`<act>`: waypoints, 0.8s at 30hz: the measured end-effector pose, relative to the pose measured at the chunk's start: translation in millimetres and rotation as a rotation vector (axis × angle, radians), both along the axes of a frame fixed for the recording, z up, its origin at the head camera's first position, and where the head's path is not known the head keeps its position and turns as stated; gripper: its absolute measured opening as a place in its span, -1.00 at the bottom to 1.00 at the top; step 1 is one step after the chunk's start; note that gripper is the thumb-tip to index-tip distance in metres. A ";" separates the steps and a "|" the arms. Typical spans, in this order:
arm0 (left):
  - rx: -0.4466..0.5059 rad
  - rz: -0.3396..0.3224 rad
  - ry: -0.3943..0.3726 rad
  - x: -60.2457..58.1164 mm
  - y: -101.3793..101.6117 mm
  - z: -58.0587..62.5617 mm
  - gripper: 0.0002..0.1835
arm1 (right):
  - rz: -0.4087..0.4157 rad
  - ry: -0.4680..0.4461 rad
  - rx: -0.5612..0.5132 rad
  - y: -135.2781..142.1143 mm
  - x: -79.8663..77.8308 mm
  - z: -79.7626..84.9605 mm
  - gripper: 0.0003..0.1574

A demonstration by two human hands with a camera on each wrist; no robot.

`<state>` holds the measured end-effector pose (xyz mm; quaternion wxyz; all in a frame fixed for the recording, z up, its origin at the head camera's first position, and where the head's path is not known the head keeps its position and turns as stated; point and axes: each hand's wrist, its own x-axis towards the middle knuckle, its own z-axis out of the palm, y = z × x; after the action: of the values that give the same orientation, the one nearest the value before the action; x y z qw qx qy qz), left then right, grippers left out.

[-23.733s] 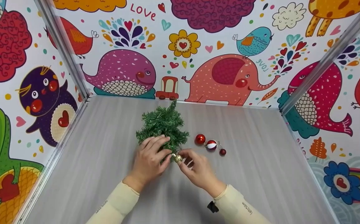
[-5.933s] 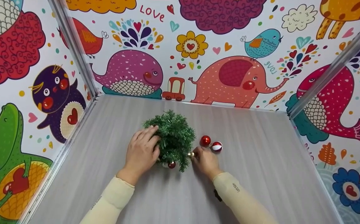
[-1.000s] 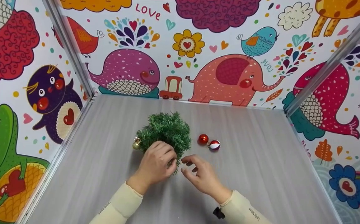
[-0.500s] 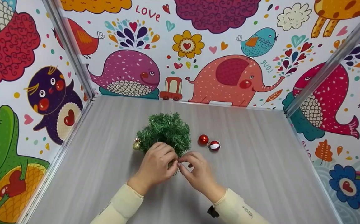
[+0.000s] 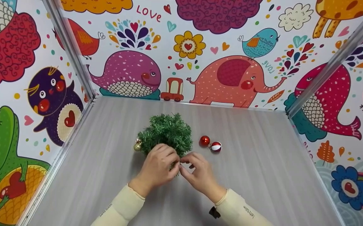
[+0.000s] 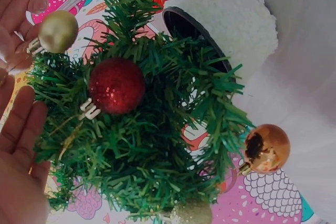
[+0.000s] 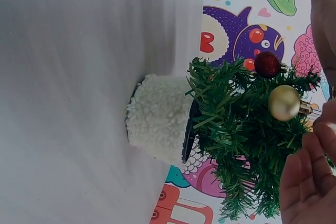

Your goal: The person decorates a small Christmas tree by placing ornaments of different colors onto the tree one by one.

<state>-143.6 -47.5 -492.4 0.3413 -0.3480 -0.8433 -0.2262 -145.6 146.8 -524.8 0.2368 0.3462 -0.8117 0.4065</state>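
Observation:
A small artificial Christmas tree (image 5: pixel 168 128) stands tilted toward the person, both hands at its near side. My left hand (image 5: pixel 159 164) has its thumb and fingers curled at the hanging string of a matte gold bauble (image 7: pixel 285 103). My right hand (image 5: pixel 198 169) meets it there, thumb and forefinger pinching at the same string. Fingertips hide part of the string, and whether a twig is caught too cannot be seen. Beside this bauble hangs a glittery dark red bauble (image 6: pixel 116 85). A shiny copper-gold bauble (image 6: pixel 268 148) and a glittery gold bauble (image 5: pixel 137 146) hang elsewhere on the tree.
A shiny red bauble (image 5: pixel 204 141) and a red-and-white bauble (image 5: pixel 216 146) lie on the grey tabletop (image 5: pixel 250 175), right of the tree. The tree's white fleecy pot (image 7: pixel 160 116) rests on the table. Printed panels enclose the sides and back.
Earlier the right hand held the gold bauble right of the tree, which has since turned. One second ago its fingers were apart; they have closed against the left fingertips. Little differs since half a second ago.

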 end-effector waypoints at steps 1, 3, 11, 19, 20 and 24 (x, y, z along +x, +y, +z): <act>-0.002 0.000 0.000 -0.2 0.2 -0.7 -0.94 | 0.006 0.012 0.000 -0.5 -0.4 -0.3 -0.87; -0.004 -0.002 0.003 -0.5 0.4 -1.6 -0.93 | 0.013 0.022 -0.003 -1.0 -0.6 -1.2 -0.87; -0.029 0.046 0.011 -1.4 -0.7 -4.5 -0.89 | 0.026 -0.005 -0.034 1.8 -0.8 -4.8 -0.84; -0.071 0.129 0.050 -4.4 3.7 -8.9 -0.90 | -0.042 -0.014 -0.026 3.8 -4.7 -8.0 -0.88; -0.073 0.134 0.056 -4.8 4.4 -8.8 -0.90 | -0.056 -0.008 -0.024 4.1 -5.3 -8.3 -0.88; -0.072 0.156 0.077 -6.1 6.5 -7.1 -0.91 | -0.111 0.000 -0.018 4.7 -8.2 -8.7 -0.89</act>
<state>-149.7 -41.0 -499.5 0.3771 -0.3019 -0.8617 -0.1551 -153.7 151.6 -533.5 0.2622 0.2983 -0.8259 0.4001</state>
